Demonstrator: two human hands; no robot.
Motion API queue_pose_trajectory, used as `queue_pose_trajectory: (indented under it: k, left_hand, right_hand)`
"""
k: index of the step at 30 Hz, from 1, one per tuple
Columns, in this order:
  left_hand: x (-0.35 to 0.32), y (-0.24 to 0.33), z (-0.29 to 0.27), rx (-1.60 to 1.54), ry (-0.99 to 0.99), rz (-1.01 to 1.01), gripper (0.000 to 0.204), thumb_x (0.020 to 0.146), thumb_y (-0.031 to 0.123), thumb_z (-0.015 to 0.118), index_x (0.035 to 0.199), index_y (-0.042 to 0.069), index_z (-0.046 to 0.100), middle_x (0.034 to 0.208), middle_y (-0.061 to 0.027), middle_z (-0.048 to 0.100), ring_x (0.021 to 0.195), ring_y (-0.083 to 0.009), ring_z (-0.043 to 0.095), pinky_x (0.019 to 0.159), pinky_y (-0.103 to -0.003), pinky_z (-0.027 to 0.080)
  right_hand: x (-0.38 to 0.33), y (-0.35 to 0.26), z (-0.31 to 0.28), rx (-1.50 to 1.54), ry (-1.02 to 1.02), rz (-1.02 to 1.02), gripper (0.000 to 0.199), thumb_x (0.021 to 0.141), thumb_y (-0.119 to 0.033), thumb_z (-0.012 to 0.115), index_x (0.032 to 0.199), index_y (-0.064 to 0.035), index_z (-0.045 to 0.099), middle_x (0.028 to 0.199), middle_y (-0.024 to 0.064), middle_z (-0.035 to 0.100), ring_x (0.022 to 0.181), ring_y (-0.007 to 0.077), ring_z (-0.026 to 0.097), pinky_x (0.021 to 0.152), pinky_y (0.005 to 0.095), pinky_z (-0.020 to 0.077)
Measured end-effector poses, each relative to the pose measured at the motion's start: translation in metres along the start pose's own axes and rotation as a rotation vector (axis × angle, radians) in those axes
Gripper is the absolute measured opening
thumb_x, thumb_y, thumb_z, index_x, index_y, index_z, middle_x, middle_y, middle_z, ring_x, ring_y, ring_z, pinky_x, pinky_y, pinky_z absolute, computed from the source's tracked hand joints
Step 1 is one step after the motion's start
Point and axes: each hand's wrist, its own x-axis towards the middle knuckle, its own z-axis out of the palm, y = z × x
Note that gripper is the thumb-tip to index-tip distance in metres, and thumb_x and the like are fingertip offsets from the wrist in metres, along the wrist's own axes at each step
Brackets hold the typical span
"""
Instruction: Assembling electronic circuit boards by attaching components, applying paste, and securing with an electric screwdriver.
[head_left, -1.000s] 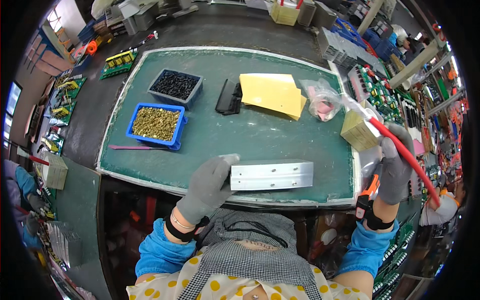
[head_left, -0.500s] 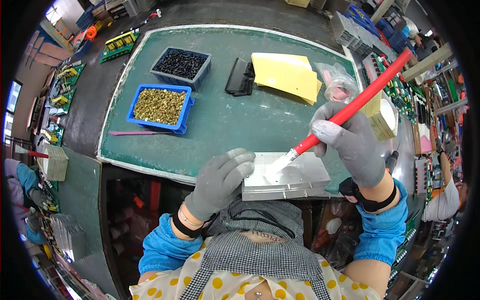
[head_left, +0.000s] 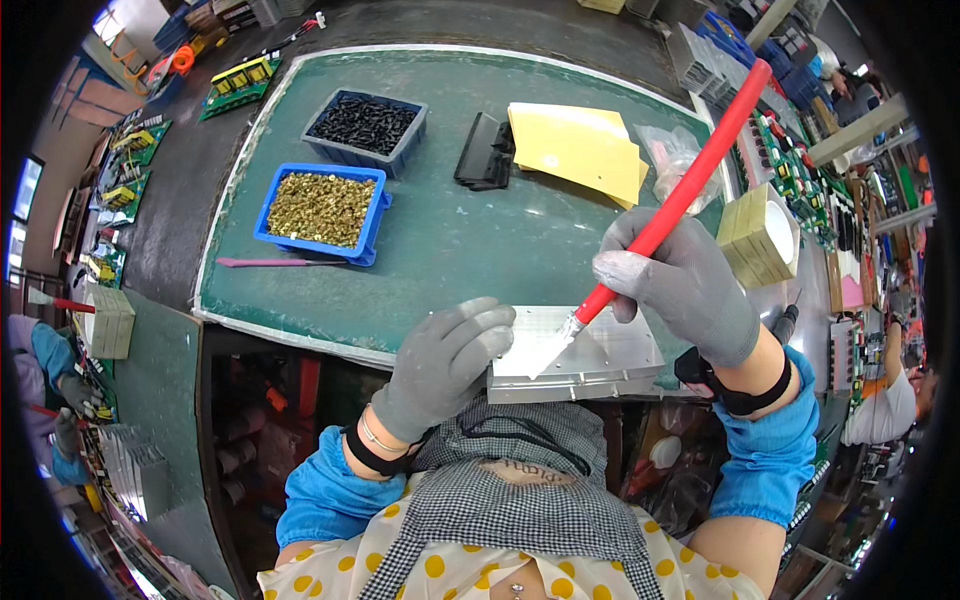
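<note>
My right hand, in a grey glove, is closed around the red handle of a paintbrush. The brush slants down to the left, and its whitish bristles touch the top of a flat silver metal block at the table's near edge. Small holes dot that top face, and ridges run along its near side. My left hand, also gloved, grips the block's left end with its fingers together; the thumb is hidden.
On the green table stand a blue bin of brass-coloured small parts and a grey-blue bin of black pieces. Nearby lie a pink tool, black plates, yellow sheets and a plastic bag. A round container sits at right.
The brush tip has moved slightly down over the block, and my right hand has shifted left. The handle now stands steeper. My left hand stays at the block's left end.
</note>
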Motion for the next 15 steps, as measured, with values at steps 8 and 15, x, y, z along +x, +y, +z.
queue_pose_trajectory:
  k: [8,15]
  left_hand:
    - [0.003,0.001,-0.001,-0.004,-0.003,0.01,0.039,0.067,0.002,0.071,0.1,0.007,0.052,0.107,-0.0137,0.067,0.1,-0.0356,0.066,0.077,-0.04,0.053]
    - [0.004,0.0,0.0,-0.009,-0.002,0.012,0.036,0.068,0.002,0.069,0.099,0.006,0.051,0.105,-0.0151,0.067,0.097,-0.036,0.067,0.077,-0.041,0.054]
  right_hand:
    - [0.002,0.003,-0.017,-0.097,-0.019,0.031,0.024,0.087,-0.021,0.065,0.081,0.0005,0.059,0.068,0.0065,0.062,0.056,0.0093,0.058,0.053,0.0244,0.0457]
    - [-0.013,0.014,-0.044,-0.14,0.054,0.081,0.025,0.085,-0.023,0.065,0.08,0.0,0.059,0.064,0.0059,0.06,0.053,0.0101,0.056,0.051,0.0247,0.0445]
